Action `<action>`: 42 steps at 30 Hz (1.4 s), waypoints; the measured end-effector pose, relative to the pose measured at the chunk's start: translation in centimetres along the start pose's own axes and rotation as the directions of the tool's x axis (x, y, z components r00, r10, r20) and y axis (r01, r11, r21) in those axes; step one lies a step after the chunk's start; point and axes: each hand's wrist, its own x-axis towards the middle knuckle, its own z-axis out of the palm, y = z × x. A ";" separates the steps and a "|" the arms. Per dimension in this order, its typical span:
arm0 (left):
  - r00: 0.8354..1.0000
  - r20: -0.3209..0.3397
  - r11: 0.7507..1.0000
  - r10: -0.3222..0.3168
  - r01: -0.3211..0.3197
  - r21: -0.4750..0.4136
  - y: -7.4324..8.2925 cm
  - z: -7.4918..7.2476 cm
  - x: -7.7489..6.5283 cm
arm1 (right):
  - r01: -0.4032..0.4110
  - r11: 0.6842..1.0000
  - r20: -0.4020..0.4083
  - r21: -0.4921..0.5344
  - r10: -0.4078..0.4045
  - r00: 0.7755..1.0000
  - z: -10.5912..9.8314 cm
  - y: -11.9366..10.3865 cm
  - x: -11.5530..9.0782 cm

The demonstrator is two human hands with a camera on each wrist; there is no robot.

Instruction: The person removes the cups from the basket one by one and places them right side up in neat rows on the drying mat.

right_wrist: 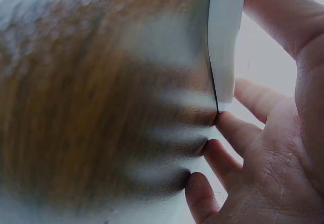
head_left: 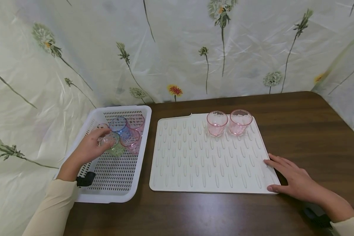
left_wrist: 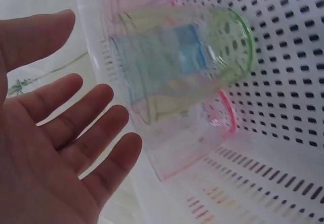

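Note:
My left hand [head_left: 94, 146] reaches into a white plastic basket [head_left: 148, 119], over a green-tinted glass [head_left: 117, 150]. In the left wrist view its fingers [left_wrist: 98, 118] are spread and stand apart from the green glass [left_wrist: 235, 47]. Around that glass stand a blue glass [head_left: 118, 124] and several pink glasses [head_left: 135, 122], partly hidden behind the hand. My right hand [head_left: 298, 180] rests at the near right corner of a white ridged mat [head_left: 188, 164]. Its thumb and index finger touch the mat's edge, while other fingertips touch the table in the right wrist view.
Two pink glasses, one at the left [head_left: 217, 124] and one at the right [head_left: 240, 122], stand side by side at the mat's far edge. Basket and mat lie on a dark wooden table [head_left: 306, 131]. A flower-print curtain [head_left: 177, 49] hangs behind and on both sides.

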 end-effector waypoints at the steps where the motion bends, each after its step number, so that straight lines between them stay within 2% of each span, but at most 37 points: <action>1: 1.000 0.004 1.000 -0.004 0.004 0.007 -0.2 0.0 0.0 | 0.000 1.000 0.000 0.001 0.000 1.000 0.0 0.0 0.0; 7: 1.000 0.017 0.999 -0.021 0.020 0.031 -1.0 0.1 -0.1 | 0.009 1.000 -0.005 0.003 -0.009 1.000 0.0 0.0 0.1; 17: 0.997 0.040 0.997 -0.059 0.057 0.054 -0.8 0.6 0.0 | 0.019 1.000 -0.014 -0.002 -0.019 1.000 0.1 0.2 0.0; 25: 0.999 0.039 0.994 -0.035 0.031 0.101 -0.7 0.9 0.2 | 0.028 1.000 -0.030 -0.009 -0.028 0.999 0.3 0.4 0.1; 36: 0.998 0.044 0.995 -0.055 0.051 0.082 -1.0 1.0 0.2 | 0.017 1.000 -0.014 -0.004 -0.017 1.000 0.2 0.3 0.2; 42: 0.999 0.039 0.999 -0.003 0.001 0.052 -1.4 1.2 0.1 | 0.015 1.000 -0.012 -0.001 -0.015 1.000 0.3 0.2 0.2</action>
